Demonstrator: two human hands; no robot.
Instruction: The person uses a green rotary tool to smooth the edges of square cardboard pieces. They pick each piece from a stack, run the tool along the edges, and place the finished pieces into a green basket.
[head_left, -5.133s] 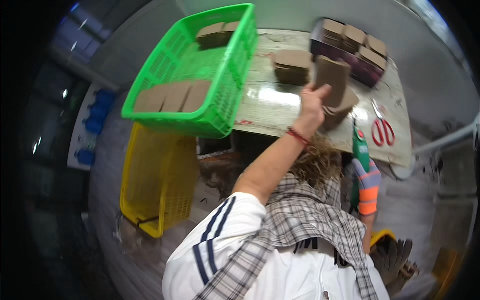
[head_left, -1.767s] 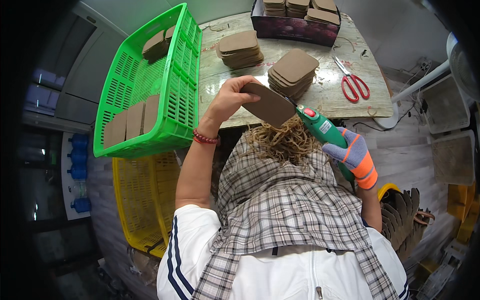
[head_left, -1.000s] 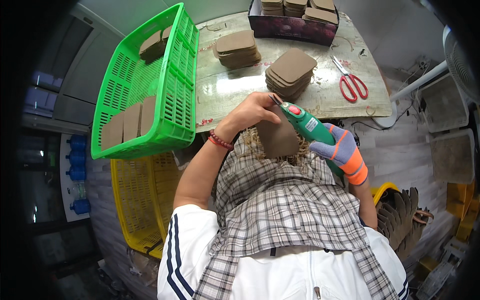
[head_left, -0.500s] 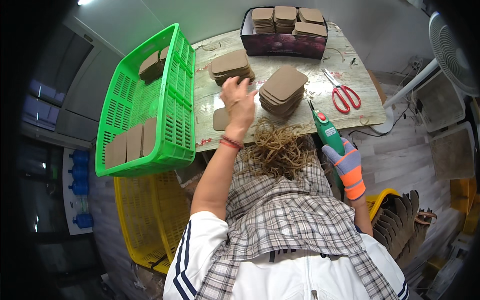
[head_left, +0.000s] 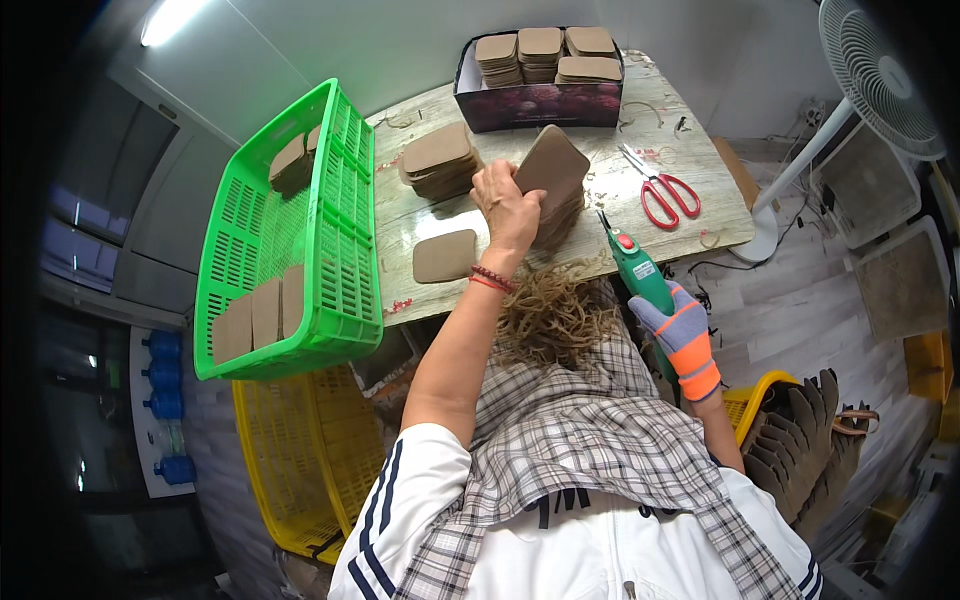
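My bare left hand (head_left: pixel 508 210) grips the edge of a brown rounded-corner pad (head_left: pixel 553 165), lifting it at a tilt over the right-hand stack (head_left: pixel 565 222). To its left stands another stack of brown pads (head_left: pixel 440 165). A single pad (head_left: pixel 445 257) lies flat on the table, nearer me. My right hand (head_left: pixel 682 335), in a grey and orange glove, is wrapped round a green handheld power tool (head_left: pixel 640 268) with a narrow pointed tip and a red button. The tip points toward the table. A tangle of brown trimmings (head_left: pixel 553 315) rests on my lap, at the table's front edge.
Red-handled scissors (head_left: pixel 668 198) lie open on the table's right. Behind stands a dark box (head_left: pixel 540 108) of stacked pads. A green crate (head_left: pixel 345 250) with pads is on the left, above a yellow crate (head_left: pixel 290 450). A white fan (head_left: pixel 885 75) stands at right.
My left hand has moved right from beside the left stack and now grips a pad at the right stack, tilting it up. The right hand still holds the tool. The view has shifted slightly.
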